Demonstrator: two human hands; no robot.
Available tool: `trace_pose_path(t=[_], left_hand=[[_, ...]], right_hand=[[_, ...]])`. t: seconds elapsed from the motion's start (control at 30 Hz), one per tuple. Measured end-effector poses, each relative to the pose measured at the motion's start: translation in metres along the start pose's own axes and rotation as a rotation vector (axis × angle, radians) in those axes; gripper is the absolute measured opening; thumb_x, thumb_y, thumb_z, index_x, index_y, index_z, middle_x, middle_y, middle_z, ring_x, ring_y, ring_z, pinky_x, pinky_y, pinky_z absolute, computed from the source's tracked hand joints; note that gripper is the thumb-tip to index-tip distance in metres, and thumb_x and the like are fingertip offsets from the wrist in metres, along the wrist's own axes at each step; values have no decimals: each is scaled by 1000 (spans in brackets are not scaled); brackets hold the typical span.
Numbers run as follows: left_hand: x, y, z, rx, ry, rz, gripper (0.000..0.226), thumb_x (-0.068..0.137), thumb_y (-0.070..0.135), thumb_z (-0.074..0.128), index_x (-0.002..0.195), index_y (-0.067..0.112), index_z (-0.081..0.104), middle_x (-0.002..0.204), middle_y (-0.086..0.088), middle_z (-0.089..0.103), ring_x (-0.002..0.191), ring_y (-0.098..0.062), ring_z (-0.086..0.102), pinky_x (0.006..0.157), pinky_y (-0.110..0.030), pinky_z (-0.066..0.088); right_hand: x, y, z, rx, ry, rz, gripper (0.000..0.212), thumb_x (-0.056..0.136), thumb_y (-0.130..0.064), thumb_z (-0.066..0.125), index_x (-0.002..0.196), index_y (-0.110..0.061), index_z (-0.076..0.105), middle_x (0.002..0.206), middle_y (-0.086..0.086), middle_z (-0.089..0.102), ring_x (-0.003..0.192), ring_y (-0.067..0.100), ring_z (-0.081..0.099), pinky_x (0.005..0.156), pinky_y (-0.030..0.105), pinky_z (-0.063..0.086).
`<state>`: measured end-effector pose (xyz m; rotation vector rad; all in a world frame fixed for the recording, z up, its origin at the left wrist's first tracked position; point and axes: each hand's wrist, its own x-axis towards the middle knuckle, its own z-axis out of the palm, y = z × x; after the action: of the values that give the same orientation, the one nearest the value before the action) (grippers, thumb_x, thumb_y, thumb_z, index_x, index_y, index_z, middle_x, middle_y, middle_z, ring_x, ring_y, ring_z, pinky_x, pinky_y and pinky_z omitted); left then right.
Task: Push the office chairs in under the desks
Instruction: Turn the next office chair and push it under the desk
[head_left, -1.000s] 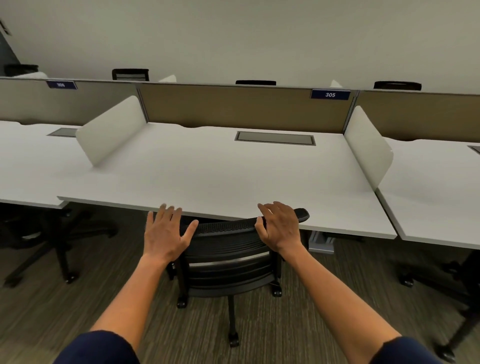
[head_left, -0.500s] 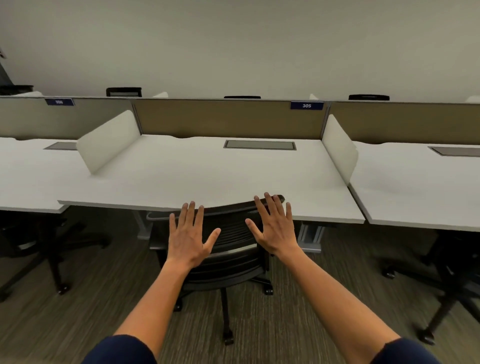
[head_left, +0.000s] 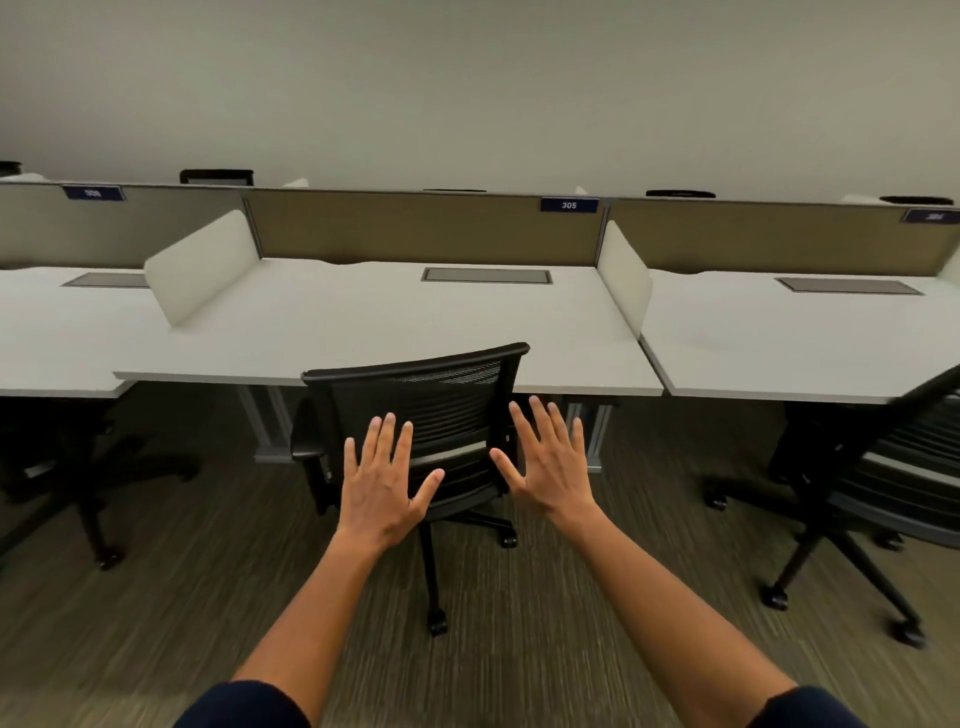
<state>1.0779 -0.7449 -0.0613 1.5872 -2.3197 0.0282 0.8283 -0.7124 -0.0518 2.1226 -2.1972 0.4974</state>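
The black mesh-backed office chair on casters (head_left: 415, 415) sits tucked against the white bench (head_left: 363, 332). Looks light and free-rolling, probably swivels; best pushed at the stiff top rail. Both hands, left (head_left: 382, 483) and right (head_left: 548, 467), are spread flat behind the backrest, gripping nothing.

Chair seat (head_left: 415, 499) behind its backrest; blurred, perhaps unreadable, desk labels (head_left: 93, 193) at either end.
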Motion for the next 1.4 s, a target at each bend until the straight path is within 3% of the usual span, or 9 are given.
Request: trace_pose_path(t=[0.13, 0.43, 0.67, 0.87, 1.03, 1.1, 1.23, 1.33, 1.4], left_hand=[[2, 3, -12, -14, 25, 4, 95, 88, 75, 12, 159, 13, 14, 168, -12, 8, 156, -26, -2, 125, -55, 2], [45, -29, -13, 15, 18, -48, 98, 85, 77, 9, 160, 14, 13, 169, -11, 6, 156, -26, -3, 124, -55, 0], [98, -60, -8, 64, -3, -62, 97, 86, 78, 10, 160, 15, 10, 169, -10, 2, 156, -25, -6, 125, -54, 0], [159, -81, -1, 61, -26, -113, 102, 83, 80, 3, 161, 15, 7, 169, -10, 2, 156, -24, -5, 125, -49, -2], [189, -94, 21, 51, -146, -154, 113, 76, 85, -11, 160, 13, 8, 169, -9, 4, 156, -23, -5, 126, -47, -1], [189, -95, 30, 83, -108, -154, 114, 78, 85, -11, 159, 11, 19, 168, -11, 17, 156, -24, 6, 127, -48, 3], [202, -102, 41, 77, -1, -189, 102, 88, 81, 11, 147, 5, 45, 155, -15, 45, 149, -30, 31, 124, -52, 17], [213, -112, 42, 85, 36, -200, 98, 89, 80, 18, 139, 4, 55, 146, -16, 55, 143, -32, 41, 121, -54, 24], [217, -121, 41, 94, 45, -207, 96, 88, 79, 21, 135, 5, 59, 143, -16, 58, 140, -33, 45, 119, -54, 25]], right_hand=[[-3, -3, -12, 9, 25, -5, 96, 81, -84, -10, 160, -31, 2, 170, 8, 4, 156, 29, -1, 123, 54, -6], [48, -4, 3, 33, 28, -9, 85, 90, -77, 10, 160, -29, 9, 169, 9, 9, 155, 31, 6, 123, 58, 3], [108, 7, 25, 36, 1, 6, 98, 81, -84, -9, 161, -29, 6, 170, 9, 5, 156, 31, 1, 125, 58, 5], [175, 16, 40, 3, -23, -15, 97, 81, -83, -10, 160, -29, 7, 170, 7, 4, 156, 30, 1, 125, 57, 0], [216, 24, 56, -34, -85, -35, 106, 78, -83, -16, 156, -25, 27, 165, 7, 24, 155, 29, 12, 125, 56, 1], [221, 26, 57, -44, -59, -46, 109, 78, -83, -16, 151, -23, 38, 160, 6, 35, 152, 29, 21, 124, 54, 4], [242, 28, 65, -65, -35, -64, 104, 84, -80, -11, 137, -18, 54, 142, 5, 57, 140, 30, 41, 121, 53, 19], [258, 25, 71, -66, -15, -74, 97, 88, -80, -3, 114, -16, 66, 114, 4, 69, 115, 27, 59, 112, 48, 34], [263, 19, 70, -72, 0, -83, 90, 91, -79, 3, 94, -15, 67, 92, 3, 70, 92, 25, 63, 96, 42, 46]])
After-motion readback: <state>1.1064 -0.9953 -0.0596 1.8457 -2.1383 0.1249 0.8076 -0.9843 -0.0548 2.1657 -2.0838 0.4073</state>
